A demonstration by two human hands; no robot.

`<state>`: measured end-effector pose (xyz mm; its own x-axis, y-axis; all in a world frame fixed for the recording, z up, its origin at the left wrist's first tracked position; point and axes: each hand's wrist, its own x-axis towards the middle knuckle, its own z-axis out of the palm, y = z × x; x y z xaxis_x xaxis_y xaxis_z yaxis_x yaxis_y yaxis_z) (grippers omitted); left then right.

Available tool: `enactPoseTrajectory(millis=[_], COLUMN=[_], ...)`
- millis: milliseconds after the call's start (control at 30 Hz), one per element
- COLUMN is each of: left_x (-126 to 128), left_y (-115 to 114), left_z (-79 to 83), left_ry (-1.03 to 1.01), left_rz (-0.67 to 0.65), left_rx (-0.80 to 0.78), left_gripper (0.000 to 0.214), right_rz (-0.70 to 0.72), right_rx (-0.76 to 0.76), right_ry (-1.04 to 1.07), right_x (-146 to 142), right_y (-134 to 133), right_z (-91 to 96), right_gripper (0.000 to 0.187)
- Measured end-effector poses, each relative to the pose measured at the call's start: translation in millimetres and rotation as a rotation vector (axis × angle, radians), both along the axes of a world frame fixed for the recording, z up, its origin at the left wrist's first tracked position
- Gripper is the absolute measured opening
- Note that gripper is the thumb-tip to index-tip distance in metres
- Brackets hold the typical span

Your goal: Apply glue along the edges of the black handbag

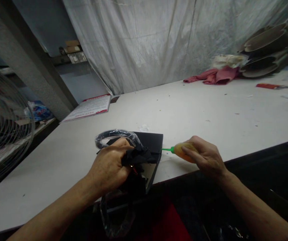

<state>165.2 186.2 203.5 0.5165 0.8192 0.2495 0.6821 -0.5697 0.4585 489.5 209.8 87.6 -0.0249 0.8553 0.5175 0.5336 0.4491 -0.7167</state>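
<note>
A black handbag lies at the table's front edge, partly on the table and partly over the edge. One round handle, wrapped in clear plastic, rests on the table side. The other wrapped handle hangs below the edge. My left hand is closed on black cloth of the bag at its opening; a pale inner face shows beside it. In my right hand is a yellow-orange squeeze bottle, lying nearly level. Its thin green nozzle points left, with the tip at the bag's right edge; whether it touches, I cannot tell.
A printed sheet lies at the back left. Pink cloth and curved grey pieces are at the back right, near a red-handled tool. A coil of wire stands on the left. A grey plastic curtain hangs behind.
</note>
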Motion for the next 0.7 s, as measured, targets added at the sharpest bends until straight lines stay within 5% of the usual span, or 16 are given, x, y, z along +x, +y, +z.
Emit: enactPoseTrajectory(millis=[700], left_x=[-1.3], left_y=[-1.8], left_z=[2.1], left_ry=[0.026], left_rz=[0.003], left_rx=[0.002], left_gripper=[0.025], right_rz=[0.039], right_rx=[-0.011], right_ry=[-0.072], right_x=[-3.1], right_y=[-4.8], right_z=[7.1], right_gripper=[0.044])
